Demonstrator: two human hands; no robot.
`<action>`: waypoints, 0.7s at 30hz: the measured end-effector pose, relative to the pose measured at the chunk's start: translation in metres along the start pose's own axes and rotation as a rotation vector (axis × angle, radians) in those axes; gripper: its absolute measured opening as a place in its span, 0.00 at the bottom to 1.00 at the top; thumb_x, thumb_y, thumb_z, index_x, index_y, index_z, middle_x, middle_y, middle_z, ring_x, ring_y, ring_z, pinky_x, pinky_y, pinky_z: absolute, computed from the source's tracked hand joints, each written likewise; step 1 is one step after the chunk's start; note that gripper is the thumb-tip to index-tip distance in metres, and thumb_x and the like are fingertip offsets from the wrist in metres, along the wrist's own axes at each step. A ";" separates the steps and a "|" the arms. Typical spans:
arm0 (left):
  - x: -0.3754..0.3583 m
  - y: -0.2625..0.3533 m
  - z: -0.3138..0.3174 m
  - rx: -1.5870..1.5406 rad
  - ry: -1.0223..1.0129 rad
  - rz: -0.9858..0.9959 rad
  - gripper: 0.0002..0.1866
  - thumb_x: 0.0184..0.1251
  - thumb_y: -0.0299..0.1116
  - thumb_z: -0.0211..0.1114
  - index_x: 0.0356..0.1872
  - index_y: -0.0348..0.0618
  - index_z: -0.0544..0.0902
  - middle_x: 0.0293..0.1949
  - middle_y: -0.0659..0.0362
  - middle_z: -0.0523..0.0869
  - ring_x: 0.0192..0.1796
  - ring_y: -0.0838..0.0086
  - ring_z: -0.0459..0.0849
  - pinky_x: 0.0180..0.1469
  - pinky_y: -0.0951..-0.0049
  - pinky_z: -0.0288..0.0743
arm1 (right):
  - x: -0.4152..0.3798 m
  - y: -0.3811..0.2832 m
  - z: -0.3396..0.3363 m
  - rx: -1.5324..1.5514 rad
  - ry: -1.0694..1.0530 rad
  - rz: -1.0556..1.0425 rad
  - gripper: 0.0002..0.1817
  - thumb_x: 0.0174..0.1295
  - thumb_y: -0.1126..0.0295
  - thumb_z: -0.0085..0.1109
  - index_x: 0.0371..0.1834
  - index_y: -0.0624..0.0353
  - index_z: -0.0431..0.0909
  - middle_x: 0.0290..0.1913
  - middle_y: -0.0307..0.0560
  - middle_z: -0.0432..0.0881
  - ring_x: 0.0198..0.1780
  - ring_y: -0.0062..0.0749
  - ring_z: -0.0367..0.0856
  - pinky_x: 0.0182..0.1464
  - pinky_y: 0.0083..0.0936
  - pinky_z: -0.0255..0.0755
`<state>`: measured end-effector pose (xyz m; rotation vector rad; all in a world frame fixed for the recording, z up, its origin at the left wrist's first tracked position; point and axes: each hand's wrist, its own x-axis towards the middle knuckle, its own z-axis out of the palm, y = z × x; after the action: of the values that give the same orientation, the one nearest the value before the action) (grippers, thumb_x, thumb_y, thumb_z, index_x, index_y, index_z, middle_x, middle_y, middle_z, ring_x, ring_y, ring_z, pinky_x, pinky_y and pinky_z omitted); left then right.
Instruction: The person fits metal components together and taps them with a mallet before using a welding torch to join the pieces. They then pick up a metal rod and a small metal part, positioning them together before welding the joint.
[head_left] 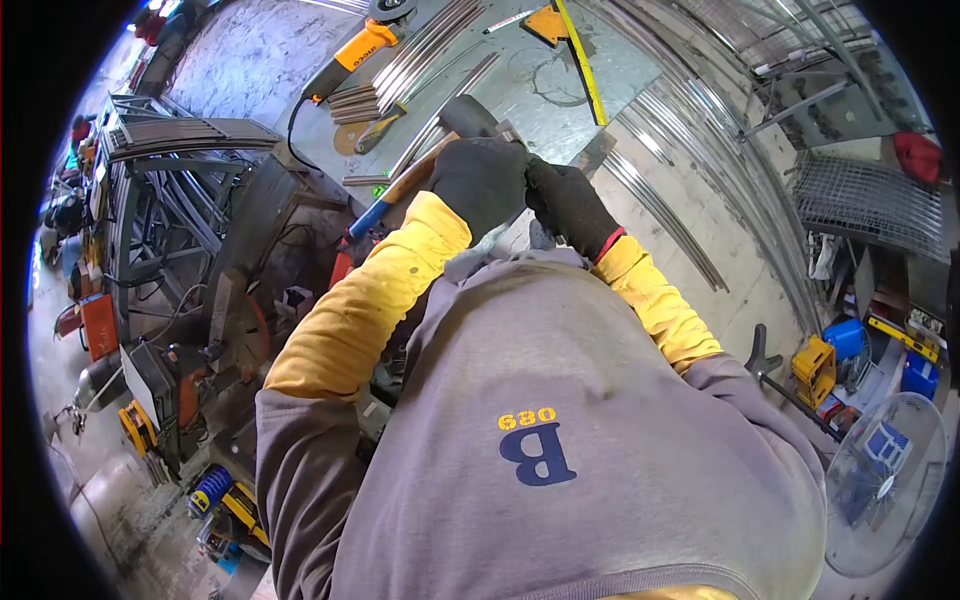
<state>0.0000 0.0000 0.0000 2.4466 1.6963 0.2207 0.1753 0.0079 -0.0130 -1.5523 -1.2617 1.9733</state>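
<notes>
My left hand (482, 182), in a dark work glove, is curled closed above the near edge of the metal-topped table (545, 85). Close against it, my right hand (572, 207) is also gloved and closed, with its fingers turned inward. A small bit of metal (508, 131) shows just beyond the gloves; I cannot tell what the fingers grip. Beside my left hand runs a wooden handle (405, 180) with a blue end, its far part overlapped by a dark rounded shape (468, 115).
An orange angle grinder (362, 48) lies on the table near bundled metal rods (425, 50) and a yellow square (582, 65). Long tubes (665, 215) extend along the right. A metal frame (190, 150) stands left; a fan (885, 487) is at lower right.
</notes>
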 end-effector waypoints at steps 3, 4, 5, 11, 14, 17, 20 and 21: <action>-0.001 0.002 0.001 -0.015 0.035 0.020 0.07 0.63 0.37 0.66 0.34 0.46 0.85 0.32 0.52 0.89 0.35 0.55 0.90 0.38 0.55 0.81 | -0.004 -0.002 -0.001 -0.001 0.007 -0.014 0.27 0.76 0.46 0.52 0.32 0.62 0.80 0.22 0.40 0.74 0.17 0.24 0.68 0.22 0.28 0.63; 0.002 0.004 0.001 -0.013 0.040 0.024 0.07 0.63 0.36 0.66 0.34 0.46 0.85 0.31 0.52 0.89 0.35 0.55 0.90 0.38 0.55 0.81 | -0.003 -0.001 -0.004 0.001 0.011 -0.016 0.27 0.76 0.46 0.53 0.32 0.62 0.81 0.22 0.40 0.74 0.18 0.24 0.68 0.22 0.28 0.63; 0.002 0.005 0.000 -0.008 0.036 0.027 0.07 0.63 0.36 0.66 0.34 0.45 0.85 0.31 0.51 0.89 0.35 0.56 0.90 0.37 0.55 0.81 | -0.003 -0.001 -0.004 0.010 0.011 -0.016 0.27 0.76 0.46 0.53 0.32 0.61 0.81 0.22 0.39 0.74 0.18 0.23 0.68 0.22 0.28 0.63; 0.001 0.005 0.004 0.043 0.071 0.039 0.07 0.63 0.35 0.65 0.35 0.44 0.84 0.29 0.51 0.88 0.33 0.57 0.89 0.36 0.56 0.80 | -0.001 0.005 -0.003 0.006 0.007 -0.052 0.27 0.76 0.46 0.53 0.32 0.60 0.81 0.22 0.38 0.74 0.18 0.23 0.68 0.22 0.26 0.62; -0.001 0.004 0.014 0.063 0.095 0.051 0.07 0.63 0.35 0.65 0.36 0.43 0.84 0.28 0.52 0.88 0.33 0.57 0.90 0.37 0.56 0.81 | -0.004 0.001 -0.001 0.013 0.006 -0.022 0.26 0.77 0.47 0.52 0.32 0.60 0.81 0.22 0.38 0.75 0.19 0.22 0.68 0.23 0.25 0.62; 0.000 0.009 0.002 0.060 0.032 0.027 0.07 0.64 0.34 0.63 0.37 0.42 0.85 0.29 0.50 0.89 0.34 0.57 0.90 0.38 0.57 0.82 | 0.013 0.024 -0.008 -0.167 -0.013 -0.309 0.25 0.78 0.47 0.50 0.33 0.58 0.80 0.21 0.36 0.73 0.18 0.21 0.67 0.23 0.25 0.62; -0.001 0.004 -0.018 -0.052 0.040 -0.032 0.10 0.66 0.37 0.67 0.41 0.43 0.86 0.36 0.51 0.91 0.39 0.59 0.91 0.41 0.61 0.83 | 0.012 0.015 -0.011 0.315 -0.116 -0.104 0.29 0.79 0.39 0.47 0.33 0.54 0.78 0.19 0.35 0.71 0.17 0.22 0.68 0.21 0.23 0.63; -0.007 -0.005 -0.022 -0.207 0.118 -0.025 0.10 0.66 0.37 0.69 0.43 0.43 0.87 0.39 0.52 0.91 0.41 0.60 0.92 0.42 0.62 0.83 | 0.006 0.011 -0.011 0.444 -0.121 -0.138 0.32 0.79 0.35 0.45 0.33 0.53 0.77 0.18 0.35 0.71 0.17 0.22 0.68 0.20 0.23 0.64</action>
<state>-0.0113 -0.0041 0.0201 2.3010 1.6548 0.5197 0.1856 0.0111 -0.0254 -1.1170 -0.8626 2.0998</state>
